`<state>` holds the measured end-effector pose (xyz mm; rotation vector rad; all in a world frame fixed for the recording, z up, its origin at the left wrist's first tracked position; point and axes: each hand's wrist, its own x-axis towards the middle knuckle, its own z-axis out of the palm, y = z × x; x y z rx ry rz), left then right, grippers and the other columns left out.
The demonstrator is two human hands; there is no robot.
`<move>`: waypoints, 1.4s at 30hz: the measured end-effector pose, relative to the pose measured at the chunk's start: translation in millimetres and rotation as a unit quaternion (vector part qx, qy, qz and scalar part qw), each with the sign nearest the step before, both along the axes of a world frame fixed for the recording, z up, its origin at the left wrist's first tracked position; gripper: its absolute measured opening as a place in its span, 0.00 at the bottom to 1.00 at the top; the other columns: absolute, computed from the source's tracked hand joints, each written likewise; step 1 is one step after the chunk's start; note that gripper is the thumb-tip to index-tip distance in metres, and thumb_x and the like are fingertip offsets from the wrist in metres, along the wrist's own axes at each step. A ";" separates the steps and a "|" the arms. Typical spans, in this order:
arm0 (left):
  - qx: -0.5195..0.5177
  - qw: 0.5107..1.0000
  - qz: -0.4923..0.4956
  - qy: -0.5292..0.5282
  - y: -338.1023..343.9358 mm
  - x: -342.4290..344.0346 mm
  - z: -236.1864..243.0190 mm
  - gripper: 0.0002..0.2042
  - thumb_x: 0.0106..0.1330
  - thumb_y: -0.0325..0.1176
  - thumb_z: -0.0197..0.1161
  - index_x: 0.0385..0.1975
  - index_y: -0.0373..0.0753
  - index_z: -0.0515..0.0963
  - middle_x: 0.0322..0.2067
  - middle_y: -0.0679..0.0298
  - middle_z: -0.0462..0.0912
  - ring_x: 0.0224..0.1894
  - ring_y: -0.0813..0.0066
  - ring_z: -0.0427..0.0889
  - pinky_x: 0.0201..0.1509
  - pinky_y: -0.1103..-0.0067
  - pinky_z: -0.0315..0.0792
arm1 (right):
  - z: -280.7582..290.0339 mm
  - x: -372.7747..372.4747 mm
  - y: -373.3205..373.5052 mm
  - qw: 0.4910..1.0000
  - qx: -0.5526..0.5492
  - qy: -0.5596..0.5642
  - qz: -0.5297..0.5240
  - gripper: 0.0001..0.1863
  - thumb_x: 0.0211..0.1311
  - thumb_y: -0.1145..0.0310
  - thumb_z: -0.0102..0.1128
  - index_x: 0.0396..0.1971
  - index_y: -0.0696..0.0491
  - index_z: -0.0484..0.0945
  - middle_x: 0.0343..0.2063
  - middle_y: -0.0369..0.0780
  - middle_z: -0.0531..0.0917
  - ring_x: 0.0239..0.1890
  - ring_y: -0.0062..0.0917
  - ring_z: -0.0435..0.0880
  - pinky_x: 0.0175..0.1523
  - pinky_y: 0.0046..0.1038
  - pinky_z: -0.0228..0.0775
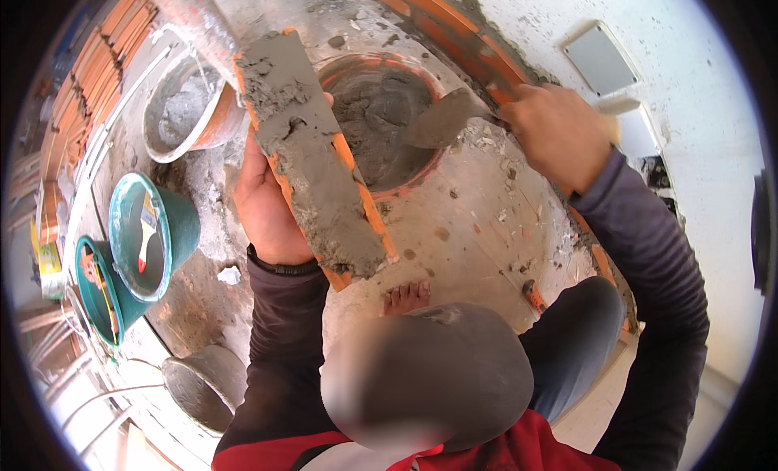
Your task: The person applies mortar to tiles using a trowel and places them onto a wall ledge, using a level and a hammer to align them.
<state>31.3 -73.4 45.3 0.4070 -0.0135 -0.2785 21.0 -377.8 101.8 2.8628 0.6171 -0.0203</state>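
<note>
My left hand (266,203) is closed round a long orange brick (312,159), gripping it from below and the side. Grey wet mortar covers the brick's upper face, and bare orange shows along its edges. In my right hand (559,134) is a trowel (442,121), its mortar-smeared blade pointing left, apart from the brick. Its handle is mostly hidden in my fingers. Behind the brick and under the blade sits a round orange-rimmed basin (425,78) of wet mortar (381,118). The brick hides part of that basin's left side.
A low course of orange bricks (478,49) with mortar runs along the white wall (689,106). At left stand a tilted bucket (219,122), a green bucket (182,228) with a paintbrush (147,232), another green bucket (101,289) and a grey bucket (207,382). Stacked bricks (97,74) lie far left.
</note>
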 end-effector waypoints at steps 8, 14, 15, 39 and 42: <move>0.131 0.990 0.054 0.000 -58.8 10.4 22.3 0.23 0.77 0.39 0.34 0.65 0.32 0.62 0.60 0.45 0.71 0.58 0.56 0.74 0.61 0.66 0.70 | -62.2 -0.6 25.4 0.993 -0.050 0.109 -0.021 0.07 0.54 0.68 0.57 0.21 0.51 0.82 0.28 0.39 0.79 0.31 0.31 0.80 0.39 0.35 0.72; -0.033 0.984 -0.121 -0.126 -90.8 16.6 28.2 0.27 0.76 0.47 0.33 0.66 0.36 0.62 0.58 0.53 0.73 0.55 0.57 0.76 0.58 0.63 0.72 | 4.6 -71.2 3.3 0.983 0.177 -0.046 0.003 0.12 0.51 0.70 0.65 0.38 0.55 0.80 0.35 0.38 0.76 0.43 0.28 0.78 0.45 0.32 0.73; -0.063 0.978 -0.151 -0.133 -108.4 11.7 33.0 0.28 0.75 0.49 0.33 0.66 0.36 0.62 0.58 0.54 0.74 0.55 0.57 0.76 0.57 0.62 0.72 | 14.8 -95.1 -8.5 0.972 0.234 -0.023 -0.028 0.16 0.50 0.71 0.67 0.42 0.56 0.79 0.35 0.39 0.76 0.44 0.29 0.78 0.46 0.32 0.73; -0.156 0.806 -0.566 -0.076 -377.5 -115.9 145.6 0.25 0.76 0.48 0.31 0.58 0.36 0.67 0.58 0.55 0.71 0.63 0.53 0.65 0.71 0.52 0.54 | 56.7 -342.5 -195.0 0.544 0.781 -0.288 -0.107 0.36 0.61 0.71 0.65 0.66 0.63 0.58 0.49 0.45 0.79 0.43 0.27 0.83 0.50 0.27 0.78; -0.132 0.795 -0.592 0.006 -404.9 -149.3 103.4 0.28 0.75 0.51 0.29 0.60 0.36 0.65 0.60 0.52 0.68 0.65 0.50 0.62 0.73 0.50 0.49 | 20.1 -390.8 -218.9 0.544 0.765 -0.305 -0.160 0.35 0.61 0.76 0.62 0.67 0.63 0.56 0.51 0.46 0.78 0.46 0.26 0.82 0.52 0.26 0.77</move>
